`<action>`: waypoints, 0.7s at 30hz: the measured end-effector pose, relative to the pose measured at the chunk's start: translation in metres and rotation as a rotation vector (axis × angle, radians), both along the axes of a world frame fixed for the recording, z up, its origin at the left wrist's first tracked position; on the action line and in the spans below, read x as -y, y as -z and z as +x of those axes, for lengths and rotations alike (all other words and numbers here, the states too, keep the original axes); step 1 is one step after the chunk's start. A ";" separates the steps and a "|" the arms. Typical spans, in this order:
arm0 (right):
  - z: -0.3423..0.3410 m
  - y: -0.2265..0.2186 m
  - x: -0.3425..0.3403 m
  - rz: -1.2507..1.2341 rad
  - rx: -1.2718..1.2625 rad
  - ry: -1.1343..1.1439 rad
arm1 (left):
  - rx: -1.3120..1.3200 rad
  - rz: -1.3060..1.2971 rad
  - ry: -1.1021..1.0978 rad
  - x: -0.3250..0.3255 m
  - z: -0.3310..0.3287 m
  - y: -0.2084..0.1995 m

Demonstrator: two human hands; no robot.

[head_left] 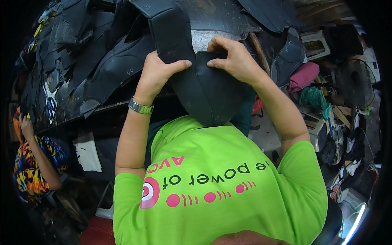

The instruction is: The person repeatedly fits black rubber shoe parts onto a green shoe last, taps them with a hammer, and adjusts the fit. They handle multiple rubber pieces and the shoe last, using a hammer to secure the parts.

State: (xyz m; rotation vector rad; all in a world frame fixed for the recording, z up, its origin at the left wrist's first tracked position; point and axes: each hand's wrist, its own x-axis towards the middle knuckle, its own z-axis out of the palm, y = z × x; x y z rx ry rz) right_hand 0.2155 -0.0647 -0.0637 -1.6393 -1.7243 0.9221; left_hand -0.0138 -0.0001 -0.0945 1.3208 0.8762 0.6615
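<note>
Both my hands are on a stitched black neoprene-like piece [200,87], which hangs over the table edge toward my lap. My left hand [161,71] grips it with the thumb laid on top, pointing at the central seam; its other fingers are hidden underneath. On the other side of the seam, my right hand [232,59] pinches the piece's upper edge between thumb and bent fingers. The two thumbs lie apart, with the seam between them. One long strip of the piece runs away up the table.
Many black cut pieces [116,67] cover the table's left side, with scissors [50,104] at its edge. A wooden stick [259,51] lies to the right. Beyond are a maroon cloth [304,76], green cloth [316,100] and fan [357,81]. A person's arm [41,159] shows far left.
</note>
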 end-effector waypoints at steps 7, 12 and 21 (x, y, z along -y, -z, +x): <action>-0.009 0.004 0.017 0.160 -0.169 0.079 | 0.208 -0.188 -0.019 0.007 0.007 -0.004; -0.012 0.012 0.022 0.314 -0.258 0.018 | 0.158 -0.134 -0.057 0.010 0.008 0.002; 0.004 0.008 0.006 -0.022 -0.371 -0.015 | 0.107 -0.115 -0.026 0.009 0.007 -0.003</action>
